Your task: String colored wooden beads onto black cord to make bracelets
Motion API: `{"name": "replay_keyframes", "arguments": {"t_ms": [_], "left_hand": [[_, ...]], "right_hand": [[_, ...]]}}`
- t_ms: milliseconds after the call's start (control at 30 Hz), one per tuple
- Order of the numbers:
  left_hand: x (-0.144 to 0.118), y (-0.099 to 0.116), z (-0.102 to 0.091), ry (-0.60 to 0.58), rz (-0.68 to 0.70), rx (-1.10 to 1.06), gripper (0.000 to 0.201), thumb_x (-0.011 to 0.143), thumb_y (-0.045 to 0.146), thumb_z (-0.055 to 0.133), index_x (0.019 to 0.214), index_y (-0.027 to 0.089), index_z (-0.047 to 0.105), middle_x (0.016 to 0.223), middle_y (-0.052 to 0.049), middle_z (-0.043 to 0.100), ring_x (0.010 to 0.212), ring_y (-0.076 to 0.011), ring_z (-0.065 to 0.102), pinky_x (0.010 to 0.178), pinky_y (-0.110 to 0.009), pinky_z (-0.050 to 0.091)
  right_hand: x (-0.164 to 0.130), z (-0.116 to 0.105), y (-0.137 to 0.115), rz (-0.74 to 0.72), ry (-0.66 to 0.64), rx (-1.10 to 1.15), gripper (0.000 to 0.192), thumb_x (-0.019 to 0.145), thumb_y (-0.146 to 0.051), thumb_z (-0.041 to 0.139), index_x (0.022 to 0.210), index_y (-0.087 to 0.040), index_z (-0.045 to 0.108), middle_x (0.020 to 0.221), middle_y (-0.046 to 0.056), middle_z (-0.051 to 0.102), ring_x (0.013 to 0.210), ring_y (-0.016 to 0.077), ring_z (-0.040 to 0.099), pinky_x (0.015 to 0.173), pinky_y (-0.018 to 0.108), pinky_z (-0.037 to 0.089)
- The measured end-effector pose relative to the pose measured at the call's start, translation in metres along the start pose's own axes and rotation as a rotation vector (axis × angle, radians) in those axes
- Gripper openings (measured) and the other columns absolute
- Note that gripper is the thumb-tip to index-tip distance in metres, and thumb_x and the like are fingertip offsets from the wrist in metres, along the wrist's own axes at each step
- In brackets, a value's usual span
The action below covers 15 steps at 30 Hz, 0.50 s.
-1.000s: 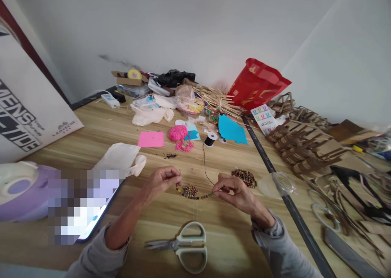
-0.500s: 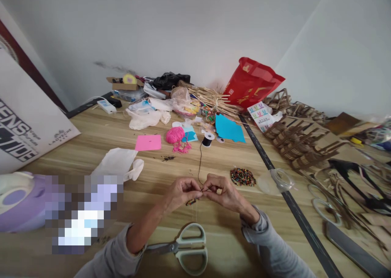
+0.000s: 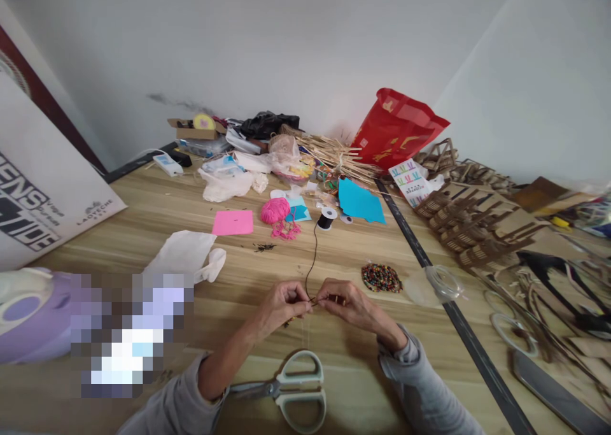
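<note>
left hand grip: pinching black cord | right hand grip: pinching same cord | white bag: "LAOTECHE"

Left hand and right hand fingertips pinched together, forearms angled inward, grey sleeves

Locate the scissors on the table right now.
Head view, bottom centre: the scissors lie flat on the wooden table, nearer the camera than both hands, between the grey sleeves.

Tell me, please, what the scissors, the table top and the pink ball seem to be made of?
Scissors: dull grey metal blades, pale smooth handles, likely plastic. Table top: light wood grain, possibly laminate, with a soft sheen. Pink ball: fuzzy wound strands, probably yarn or thread.
</note>
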State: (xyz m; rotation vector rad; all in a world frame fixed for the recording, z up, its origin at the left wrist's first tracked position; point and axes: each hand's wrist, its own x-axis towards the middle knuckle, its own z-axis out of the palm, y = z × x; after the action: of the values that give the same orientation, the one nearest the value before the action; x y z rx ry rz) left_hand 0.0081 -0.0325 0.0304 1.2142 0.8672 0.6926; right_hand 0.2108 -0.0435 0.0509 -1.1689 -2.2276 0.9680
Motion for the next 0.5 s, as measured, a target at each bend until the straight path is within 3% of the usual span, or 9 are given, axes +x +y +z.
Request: {"name": "replay_keyframes", "arguments": {"t_ms": [100,200,300,367,500], "left_hand": [[0.001,-0.003,0.0,-0.001,0.008,-0.015,0.019,0.063,0.029,0.07,0.061,0.014,0.059,0.06,-0.001,0.063,0.054,-0.0096,0.053,0.052,-0.02,0.04],[0.002,-0.005,0.0,-0.002,0.019,-0.039,0.018,0.062,0.028,0.071,0.06,0.015,0.059,0.061,-0.002,0.064,0.056,-0.0101,0.054,0.055,-0.021,0.042],[0.003,-0.006,0.0,-0.002,0.021,-0.025,0.016,0.063,0.027,0.071,0.062,0.014,0.06,0.061,-0.002,0.064,0.054,-0.0096,0.054,0.053,-0.02,0.04],[0.003,-0.007,0.0,0.002,0.033,-0.021,0.016,0.064,0.027,0.071,0.062,0.014,0.061,0.059,-0.001,0.063,0.054,-0.0093,0.053,0.051,-0.02,0.039],[0.005,-0.011,0.0,0.017,0.07,-0.019,0.016,0.063,0.025,0.072,0.06,0.014,0.061,0.055,0.001,0.059,0.052,-0.0089,0.052,0.051,-0.02,0.037]], "right_hand": [[-0.003,-0.003,0.004,0.048,0.051,-0.064,0.014,0.087,-0.024,0.056,0.093,-0.015,0.065,0.083,0.004,0.064,0.056,0.0079,0.052,0.053,0.019,0.039],[-0.005,-0.002,0.002,0.169,0.133,-0.031,0.02,0.087,-0.025,0.055,0.102,-0.014,0.059,0.058,-0.003,0.059,0.042,0.0063,0.045,0.043,0.017,0.033],[-0.004,0.005,-0.005,0.237,0.101,0.067,0.021,0.085,-0.021,0.054,0.104,-0.014,0.057,0.048,-0.007,0.054,0.038,0.0068,0.046,0.04,0.015,0.032],[-0.003,0.011,-0.011,0.219,0.067,0.087,0.018,0.083,-0.016,0.054,0.1,-0.014,0.058,0.052,-0.005,0.059,0.041,0.0076,0.051,0.043,0.015,0.035],[0.0,0.022,-0.016,0.039,0.128,-0.018,0.006,0.083,-0.014,0.056,0.085,-0.015,0.062,0.071,0.002,0.067,0.061,0.0111,0.06,0.055,0.019,0.043]]}}
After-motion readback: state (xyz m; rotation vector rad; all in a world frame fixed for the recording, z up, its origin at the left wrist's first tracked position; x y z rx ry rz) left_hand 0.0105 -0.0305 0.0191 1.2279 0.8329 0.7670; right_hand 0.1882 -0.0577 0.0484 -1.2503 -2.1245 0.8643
